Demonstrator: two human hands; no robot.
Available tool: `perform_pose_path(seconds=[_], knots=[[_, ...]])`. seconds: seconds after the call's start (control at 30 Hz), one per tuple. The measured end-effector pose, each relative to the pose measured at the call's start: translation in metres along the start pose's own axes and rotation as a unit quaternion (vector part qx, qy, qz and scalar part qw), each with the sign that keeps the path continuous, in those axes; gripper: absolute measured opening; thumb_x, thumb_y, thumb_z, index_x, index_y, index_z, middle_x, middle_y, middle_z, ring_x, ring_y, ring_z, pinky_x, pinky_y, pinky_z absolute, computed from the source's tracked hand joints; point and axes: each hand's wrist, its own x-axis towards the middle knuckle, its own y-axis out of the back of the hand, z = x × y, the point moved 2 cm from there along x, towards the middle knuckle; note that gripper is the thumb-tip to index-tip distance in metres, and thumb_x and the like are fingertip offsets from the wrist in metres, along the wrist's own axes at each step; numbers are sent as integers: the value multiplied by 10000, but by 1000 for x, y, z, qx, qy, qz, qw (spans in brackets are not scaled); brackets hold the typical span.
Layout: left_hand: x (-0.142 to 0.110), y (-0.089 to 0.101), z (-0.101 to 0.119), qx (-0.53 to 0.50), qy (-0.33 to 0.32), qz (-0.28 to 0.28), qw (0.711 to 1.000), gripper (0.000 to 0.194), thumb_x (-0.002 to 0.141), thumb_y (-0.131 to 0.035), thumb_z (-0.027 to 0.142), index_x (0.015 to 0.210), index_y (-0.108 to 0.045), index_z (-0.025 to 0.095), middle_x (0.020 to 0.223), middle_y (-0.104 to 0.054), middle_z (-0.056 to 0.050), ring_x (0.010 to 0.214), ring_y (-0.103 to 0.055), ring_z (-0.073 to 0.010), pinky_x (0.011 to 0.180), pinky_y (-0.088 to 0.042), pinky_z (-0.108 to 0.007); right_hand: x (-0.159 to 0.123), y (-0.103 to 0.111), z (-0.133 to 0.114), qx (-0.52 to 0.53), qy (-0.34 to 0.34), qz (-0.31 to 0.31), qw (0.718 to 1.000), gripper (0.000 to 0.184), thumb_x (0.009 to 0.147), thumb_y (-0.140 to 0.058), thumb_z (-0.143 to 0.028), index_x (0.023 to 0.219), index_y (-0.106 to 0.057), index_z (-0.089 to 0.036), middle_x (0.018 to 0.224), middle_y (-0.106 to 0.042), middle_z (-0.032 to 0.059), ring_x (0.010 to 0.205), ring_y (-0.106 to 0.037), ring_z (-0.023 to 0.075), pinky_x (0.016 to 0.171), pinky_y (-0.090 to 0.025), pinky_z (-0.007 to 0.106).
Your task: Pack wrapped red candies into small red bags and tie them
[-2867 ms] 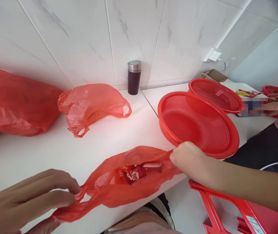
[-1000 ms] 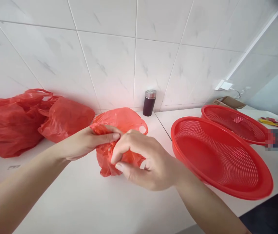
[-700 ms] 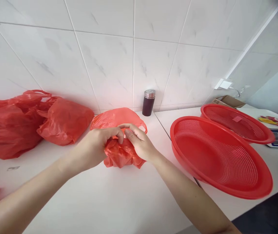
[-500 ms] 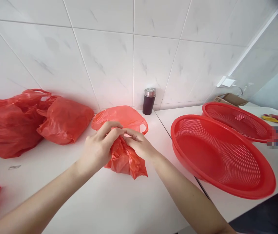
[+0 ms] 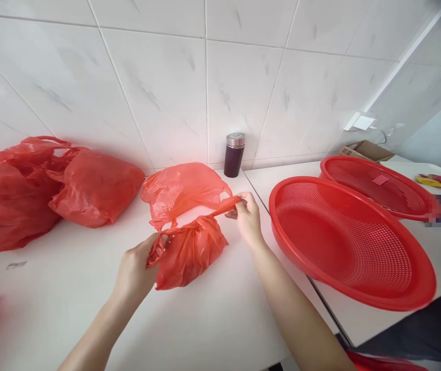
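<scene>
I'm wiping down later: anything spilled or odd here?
Nothing looks spilled. A small grey mark left of the left hand stands out on the plain white tabletop; stain or scrap, I can't tell.

The gathered plastic bag (image 5: 191, 255) is red; the limp plastic bag (image 5: 193, 183) toward the back edge of the white table (image 5: 205, 330) is paler coral. The tumbler (image 5: 233, 162) is dark plum, its lid (image 5: 236, 139) silver. The near colander (image 5: 321, 247) is red, dotted with holes; grey veins streak the white wall tiles (image 5: 158, 98).
</scene>
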Motion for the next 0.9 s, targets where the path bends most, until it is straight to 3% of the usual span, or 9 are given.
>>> perform_pose_path(seconds=[0.07, 0.13, 0.2, 0.27, 0.33, 0.43, 0.6, 0.77, 0.9], knots=[[-9, -9, -9, -41, 55, 10, 998, 247, 912, -394, 372, 784, -553, 232, 700, -594, 8, 625, -530, -155, 614, -424, -251, 2, 4, 15, -13, -28, 31, 999, 160, 907, -424, -371, 952, -468, -224, 810, -604, -5, 615, -592, 122, 620, -507, 272], [-15, -17, -7, -102, 100, 47, 989, 294, 935, -365, 437, 862, -567, 236, 854, -635, -16, 780, -581, -172, 706, -443, -260, -4, -1, 21, -71, -9, 31, 997, 190, 925, -398, -389, 979, -490, -232, 827, -614, 2, 682, -603, 144, 656, -488, 278], [-18, -28, 2, -160, 120, 80, 976, 331, 949, -325, 472, 898, -551, 236, 902, -629, -23, 845, -585, -178, 738, -448, -262, -15, -14, 20, -178, 39, -1, 983, 237, 954, -350, -400, 979, -526, -245, 866, -638, 9, 776, -613, 165, 709, -459, 282], [-18, -39, 10, -175, 123, 77, 974, 344, 958, -286, 476, 909, -527, 236, 835, -617, -14, 775, -584, -174, 689, -453, -257, -26, -29, 17, -282, 90, -61, 953, 297, 984, -291, -386, 1000, -559, -259, 933, -666, 9, 842, -621, 167, 736, -430, 270], [-15, -50, 10, -105, 122, 42, 986, 327, 967, -252, 437, 925, -511, 242, 715, -592, 9, 633, -556, -163, 600, -433, -244, -33, -37, 18, -354, 105, -112, 922, 320, 1001, -261, -365, 1078, -560, -283, 991, -682, -5, 870, -630, 155, 729, -409, 247], [-8, -58, -6, 43, 112, -9, 993, 212, 935, -313, 306, 928, -517, 250, 631, -586, 21, 541, -523, -166, 540, -369, -237, -31, -32, 27, -438, 70, -136, 886, 322, 1005, -256, -352, 1106, -554, -283, 893, -695, -7, 785, -633, 159, 652, -377, 241], [7, -54, -29, 121, 89, -41, 988, 134, 830, -422, 210, 867, -544, 250, 765, -670, -16, 639, -579, -190, 565, -318, -247, -16, -9, 48, -494, 18, -140, 858, 273, 983, -331, -327, 977, -592, -243, 697, -640, 10, 625, -577, 171, 562, -294, 253], [15, -59, -29, 160, 69, -79, 981, 152, 852, -421, 281, 851, -570, 254, 792, -693, -21, 668, -598, -197, 560, -315, -250, -14, -4, 60, -505, -10, -118, 855, 262, 973, -356, -327, 977, -598, -228, 670, -606, 30, 631, -557, 186, 586, -290, 271], [16, -63, -32, 181, 61, -86, 978, 196, 846, -415, 262, 918, -597, 255, 901, -711, -44, 753, -622, -212, 593, -341, -259, -12, -3, 64, -463, -31, -85, 882, 241, 956, -388, -342, 953, -599, -225, 673, -593, 34, 673, -557, 191, 626, -311, 280]])
